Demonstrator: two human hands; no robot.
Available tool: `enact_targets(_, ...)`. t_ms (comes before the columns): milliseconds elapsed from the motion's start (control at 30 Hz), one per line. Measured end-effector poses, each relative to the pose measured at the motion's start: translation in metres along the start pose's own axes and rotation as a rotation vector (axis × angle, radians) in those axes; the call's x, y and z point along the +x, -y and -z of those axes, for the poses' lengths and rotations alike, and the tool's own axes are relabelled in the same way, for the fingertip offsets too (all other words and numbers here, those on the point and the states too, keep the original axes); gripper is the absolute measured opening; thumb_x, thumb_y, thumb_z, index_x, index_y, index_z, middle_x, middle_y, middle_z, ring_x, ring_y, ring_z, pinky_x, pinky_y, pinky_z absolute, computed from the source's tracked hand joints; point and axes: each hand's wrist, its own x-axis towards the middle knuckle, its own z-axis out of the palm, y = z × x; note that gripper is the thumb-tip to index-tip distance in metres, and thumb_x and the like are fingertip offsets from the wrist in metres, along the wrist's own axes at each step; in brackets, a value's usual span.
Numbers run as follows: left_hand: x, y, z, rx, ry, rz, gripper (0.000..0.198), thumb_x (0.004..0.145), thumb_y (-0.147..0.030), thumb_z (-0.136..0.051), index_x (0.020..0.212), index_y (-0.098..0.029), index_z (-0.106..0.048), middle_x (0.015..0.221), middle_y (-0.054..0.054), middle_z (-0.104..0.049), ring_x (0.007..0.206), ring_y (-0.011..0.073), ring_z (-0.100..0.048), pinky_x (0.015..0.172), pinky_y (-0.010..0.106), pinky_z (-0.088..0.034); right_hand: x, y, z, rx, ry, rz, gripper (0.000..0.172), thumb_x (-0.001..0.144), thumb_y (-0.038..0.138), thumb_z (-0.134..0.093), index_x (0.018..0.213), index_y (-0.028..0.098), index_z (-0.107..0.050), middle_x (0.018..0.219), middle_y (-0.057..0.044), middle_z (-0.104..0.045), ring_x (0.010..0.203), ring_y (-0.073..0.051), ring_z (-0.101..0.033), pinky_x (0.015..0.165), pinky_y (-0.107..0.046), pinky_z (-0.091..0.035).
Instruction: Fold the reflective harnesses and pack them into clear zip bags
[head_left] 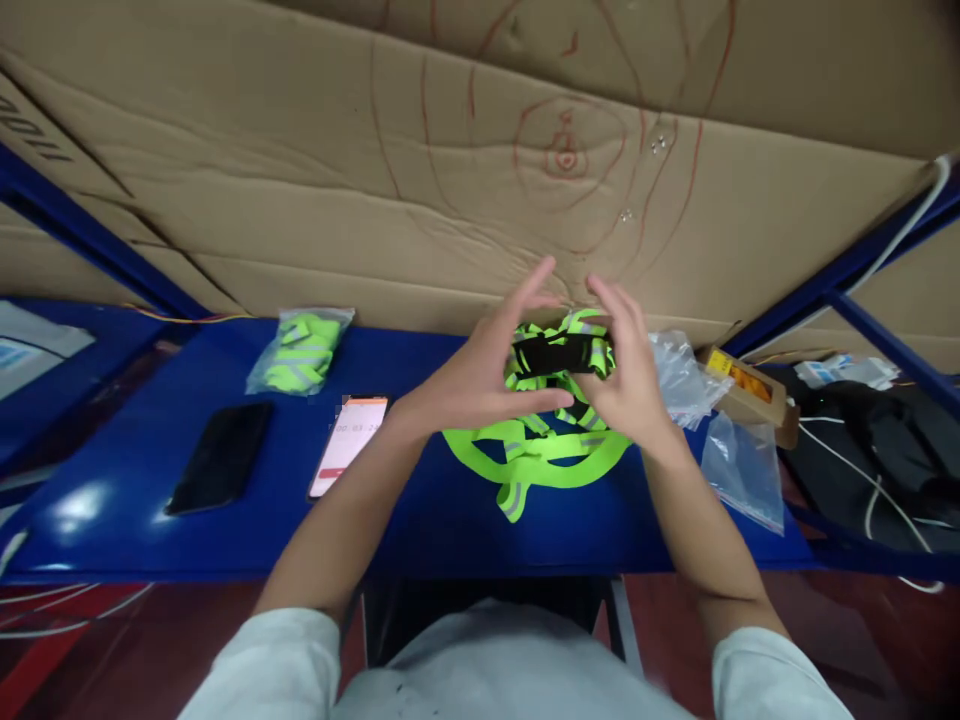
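Note:
A neon-green strap harness with grey reflective bands (540,455) lies partly on the blue table (450,510) and is partly lifted between my hands. My left hand (487,370) grips it from the left, thumb underneath, with the upper fingers stretched out. My right hand (626,375) closes on it from the right. Between the two hands sits the harness's black band (555,355), held at both ends.
A bagged green harness (300,350) lies at the back left. A dark phone (221,455) and a lit phone (349,440) lie left of my hands. Clear plastic bags (739,460) and a small cardboard box (746,390) sit on the right. A cardboard wall (450,180) stands behind.

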Motion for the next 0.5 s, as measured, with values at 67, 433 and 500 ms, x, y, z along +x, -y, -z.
enact_targets(67, 0.007, 0.000, 0.013, -0.243, -0.037, 0.061, 0.107, 0.071, -0.042, -0.091, 0.160, -0.033, -0.032, 0.145, 0.012, -0.059, 0.138, 0.0314, -0.054, 0.119, 0.045, -0.039, 0.014, 0.005, 0.008, 0.107, -0.040, -0.038, 0.077, 0.087, 0.029, -0.066, 0.157, 0.032, -0.033, 0.160, -0.009, -0.041, 0.147, -0.034, -0.042, 0.114, -0.055, -0.048)
enact_targets(433, 0.005, 0.065, -0.011, -0.643, -0.053, 0.550, 0.051, 0.070, -0.038, -0.091, 0.114, -0.018, -0.074, 0.108, 0.008, -0.077, 0.098, 0.0244, -0.072, 0.094, 0.039, -0.053, 0.024, -0.043, -0.042, 0.881, -0.166, -0.692, 0.066, 0.067, 0.025, -0.080, 0.130, 0.033, -0.064, 0.141, 0.000, -0.063, 0.130, -0.025, -0.061, 0.111, -0.042, -0.051)
enact_targets(500, 0.008, 0.065, -0.012, -0.717, -0.121, 0.593, 0.041, 0.072, -0.039, -0.089, 0.104, -0.017, -0.077, 0.098, 0.006, -0.077, 0.088, 0.0213, -0.072, 0.086, 0.035, -0.055, 0.026, -0.042, -0.039, 0.983, -0.092, -0.699, 0.067, 0.066, 0.026, -0.083, 0.130, 0.035, -0.064, 0.141, 0.002, -0.064, 0.129, -0.025, -0.063, 0.111, -0.042, -0.051)
